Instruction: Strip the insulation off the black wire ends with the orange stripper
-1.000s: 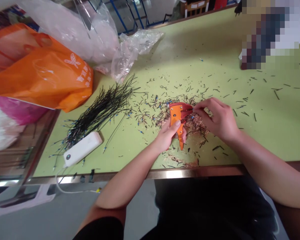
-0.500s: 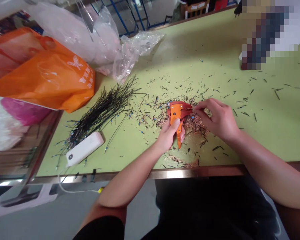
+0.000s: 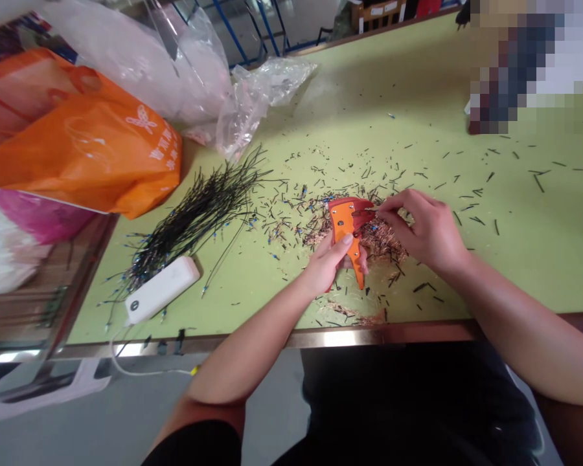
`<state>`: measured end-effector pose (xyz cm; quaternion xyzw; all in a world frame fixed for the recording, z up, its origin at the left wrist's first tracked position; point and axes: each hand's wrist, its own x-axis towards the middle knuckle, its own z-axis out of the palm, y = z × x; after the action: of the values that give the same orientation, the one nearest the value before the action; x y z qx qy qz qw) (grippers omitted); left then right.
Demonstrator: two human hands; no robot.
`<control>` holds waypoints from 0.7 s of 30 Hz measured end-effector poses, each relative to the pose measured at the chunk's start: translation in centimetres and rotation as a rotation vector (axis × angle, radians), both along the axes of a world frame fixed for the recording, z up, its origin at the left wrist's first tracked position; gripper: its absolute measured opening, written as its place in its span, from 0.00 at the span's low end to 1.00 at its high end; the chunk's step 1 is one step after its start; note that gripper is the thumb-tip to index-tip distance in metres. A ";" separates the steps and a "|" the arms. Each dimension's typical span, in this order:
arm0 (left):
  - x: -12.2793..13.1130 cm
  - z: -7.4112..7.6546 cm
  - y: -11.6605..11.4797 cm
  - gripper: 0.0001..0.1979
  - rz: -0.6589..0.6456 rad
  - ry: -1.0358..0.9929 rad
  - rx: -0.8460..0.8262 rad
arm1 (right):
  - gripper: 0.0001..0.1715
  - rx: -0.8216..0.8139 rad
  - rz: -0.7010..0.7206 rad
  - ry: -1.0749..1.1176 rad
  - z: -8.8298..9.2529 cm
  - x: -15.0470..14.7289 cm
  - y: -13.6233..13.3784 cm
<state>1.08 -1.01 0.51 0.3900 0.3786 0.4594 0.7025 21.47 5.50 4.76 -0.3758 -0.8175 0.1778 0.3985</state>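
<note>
- Orange-and-red wire stripper [image 3: 342, 223], hard and angular, sits in the left hand [image 3: 328, 262], fingers wrapped round its handles, above the green tabletop [image 3: 515, 259].
- Right hand [image 3: 427, 226] pinches tightly at the tool's mouth, seemingly on a thin black wire [image 3: 375, 211]; its seating is too small to tell.
- Stripping appears in hand; the next move likely calls for steady alignment and an even squeeze.
- Beneath: wispy copper strands [image 3: 386, 244], stubby black offcuts. Leftward: slender, blue-tipped wire bundle [image 3: 194, 213].
</note>
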 end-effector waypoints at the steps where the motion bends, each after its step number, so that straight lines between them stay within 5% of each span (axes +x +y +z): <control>1: 0.0 0.0 0.0 0.27 -0.002 0.001 0.001 | 0.06 0.002 0.006 -0.010 0.1 0.1 0.0; 21: 0.8 -0.4 -0.1 0.24 0.027 0.054 0.115 | 0.06 0.008 -0.006 -0.092 0.9 0.3 0.1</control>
<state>1.91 -1.16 0.15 0.4369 0.3758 0.4791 0.6621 21.77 5.62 5.67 -0.3846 -0.8346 0.1555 0.3625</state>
